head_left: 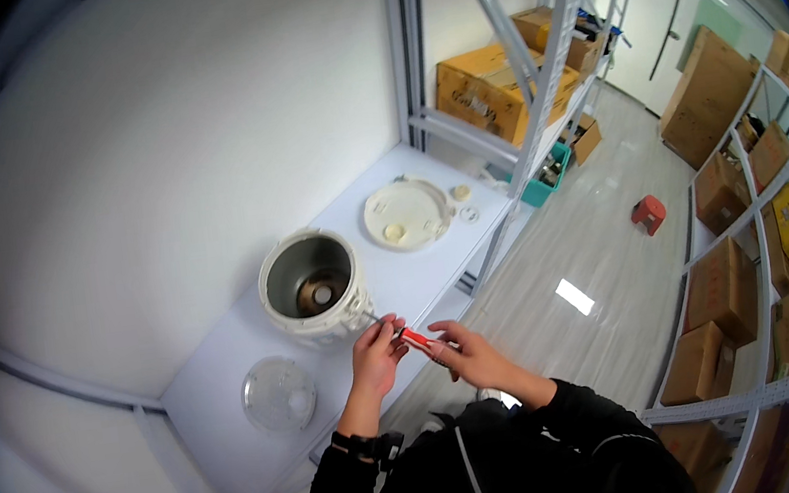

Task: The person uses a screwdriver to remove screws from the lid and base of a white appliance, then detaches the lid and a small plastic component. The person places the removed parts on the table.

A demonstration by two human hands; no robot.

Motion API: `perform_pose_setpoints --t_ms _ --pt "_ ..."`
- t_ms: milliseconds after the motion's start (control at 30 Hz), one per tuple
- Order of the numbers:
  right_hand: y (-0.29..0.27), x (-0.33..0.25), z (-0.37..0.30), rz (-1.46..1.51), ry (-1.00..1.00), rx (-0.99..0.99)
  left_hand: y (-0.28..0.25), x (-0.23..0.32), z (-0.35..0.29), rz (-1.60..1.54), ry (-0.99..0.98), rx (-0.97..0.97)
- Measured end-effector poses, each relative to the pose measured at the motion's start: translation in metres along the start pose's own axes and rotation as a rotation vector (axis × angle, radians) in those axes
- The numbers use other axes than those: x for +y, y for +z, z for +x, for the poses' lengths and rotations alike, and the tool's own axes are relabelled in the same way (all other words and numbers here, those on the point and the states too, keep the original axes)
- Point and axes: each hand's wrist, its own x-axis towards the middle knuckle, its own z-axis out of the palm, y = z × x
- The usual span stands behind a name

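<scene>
My left hand [376, 359] pinches the front of a red-handled screwdriver [415, 338], close to where its metal shaft begins. Around the back end of the handle are the fingers of my right hand [475, 357]. The shaft points up and left, to the near side of a white cooker body [311, 328]; whether the tip touches it I cannot tell. The open pot shows a grey inner wall and a brown-stained bottom with a round piece in the centre. A clear round cover [278, 395] lies left of it, and a white round lid [407, 213] lies to its right.
The white shelf board [222, 366] under these parts runs along the wall. Small cream-coloured parts [462, 193] lie beside the lid. A metal upright [544, 61] and cardboard boxes [484, 93] stand beyond. On the floor are a red stool [649, 214] and a teal crate [544, 179].
</scene>
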Motion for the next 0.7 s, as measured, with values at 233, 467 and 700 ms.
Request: perform_pose_setpoints --t_ms 233,467,700 --pt "-0.001 -0.001 -0.001 -0.621 -0.506 0.166 -0.008 -0.01 0.015 0.015 0.046 0.052" --pt "-0.005 0.017 0.015 0.287 0.141 0.012 0.012 0.005 -0.006 -0.131 -0.001 -0.08" --pt "-0.005 0.017 0.017 -0.057 -0.223 0.025 -0.005 -0.008 0.008 -0.064 0.044 -0.086"
